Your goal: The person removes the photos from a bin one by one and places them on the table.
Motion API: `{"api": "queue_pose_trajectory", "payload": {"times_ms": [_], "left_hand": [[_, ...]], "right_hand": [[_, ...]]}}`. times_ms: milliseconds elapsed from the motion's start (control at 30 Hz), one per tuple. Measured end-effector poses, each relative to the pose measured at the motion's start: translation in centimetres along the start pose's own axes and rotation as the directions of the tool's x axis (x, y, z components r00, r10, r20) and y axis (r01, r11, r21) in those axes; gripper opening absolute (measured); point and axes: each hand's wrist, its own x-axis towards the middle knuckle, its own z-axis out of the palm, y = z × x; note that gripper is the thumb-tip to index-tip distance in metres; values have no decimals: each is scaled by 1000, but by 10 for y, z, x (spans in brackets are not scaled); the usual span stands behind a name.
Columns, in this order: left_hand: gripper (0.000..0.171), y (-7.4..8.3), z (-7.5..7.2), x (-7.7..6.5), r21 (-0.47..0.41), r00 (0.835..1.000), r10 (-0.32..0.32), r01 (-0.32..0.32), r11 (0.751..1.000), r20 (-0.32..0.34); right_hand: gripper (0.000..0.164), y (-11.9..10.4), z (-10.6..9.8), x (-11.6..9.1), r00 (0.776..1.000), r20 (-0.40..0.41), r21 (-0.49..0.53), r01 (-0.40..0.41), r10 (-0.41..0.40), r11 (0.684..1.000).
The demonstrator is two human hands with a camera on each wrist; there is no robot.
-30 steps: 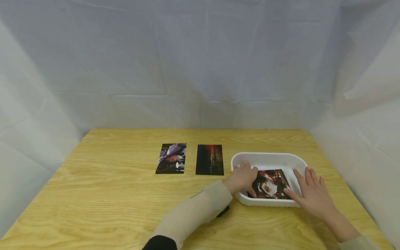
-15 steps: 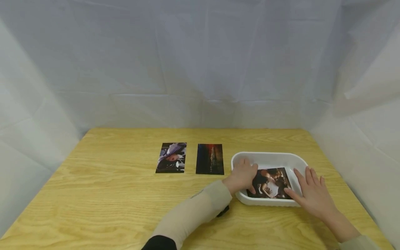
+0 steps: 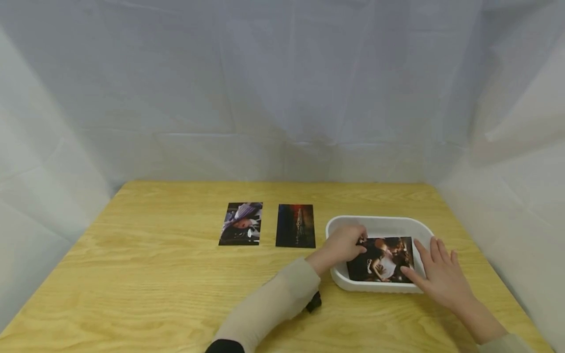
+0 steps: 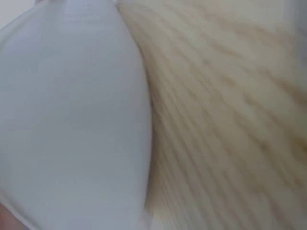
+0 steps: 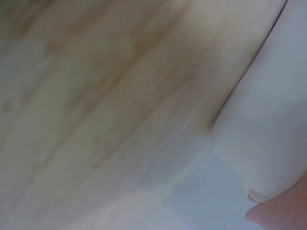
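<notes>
Pinching a photo card (image 3: 383, 261) inside a white tray (image 3: 388, 224)

From the head camera, the photo card lies within the white tray, at the right of a wooden table (image 3: 154, 274). Its near edge runs just beside the tray's near rim; whether it rests fully flat on the bottom, I cannot tell. The left hand (image 3: 341, 245) reaches across the tray's left end, its fingers bent in and pinching the card at its far left corner. The right hand (image 3: 446, 277) spreads over the tray's right end, its fingers extended and grasping nothing; the thumb touches or hovers at the card's right part, and I cannot tell which.

Two more pictures lie on the table left of the tray, apart from each other: a purple-striped card (image 3: 241, 224) and, nearer the tray, a dark card (image 3: 295, 225) with a reddish patch along its far edge. A pale sleeve (image 3: 273, 299) covers the left forearm, and a small black object (image 3: 314, 302) shows beside its cuff. White sheeting (image 3: 265, 88) hangs behind the table and at both sides.

From the left wrist, the tray's smooth outer wall fills the left part, with blurred wood grain to its right. A bit of skin shows at the lower left corner; the grasp is hidden.

From the right wrist, the tray's wall stands at the right, with a fingertip touching its rim below; the card is out of sight.
</notes>
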Motion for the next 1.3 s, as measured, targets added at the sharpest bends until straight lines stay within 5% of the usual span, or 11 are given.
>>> {"api": "queue_pose_trajectory", "payload": {"times_ms": [367, 633, 833, 967, 1167, 1300], "left_hand": [[17, -6, -19, -11, -217, 981, -63, 22, 976, -182], [13, -31, -40, -21, -437, 935, -222, 83, 895, -276], [15, -55, -60, -31, -612, 889, -346, 99, 785, -300], [16, -75, -72, -45, -736, 853, -445, 113, 668, -273], [17, -116, -92, -81, -826, 790, -590, 213, 521, -169], [17, -145, -103, -110, -884, 744, -651, 195, 425, -149]], "right_hand": [[77, 1, 5, 4, 999, -39, -10, 26, -27, 1000], [76, 2, 4, 6, 999, -33, -3, 27, -28, 1000], [77, 2, 2, 9, 999, -21, -10, 27, -27, 1000], [77, 1, 4, 11, 1000, -8, -9, 25, -25, 1000], [76, -1, 6, 10, 1000, -10, 6, 22, -22, 1000], [76, -3, 6, 11, 1000, -16, 5, 23, -23, 1000]]}}
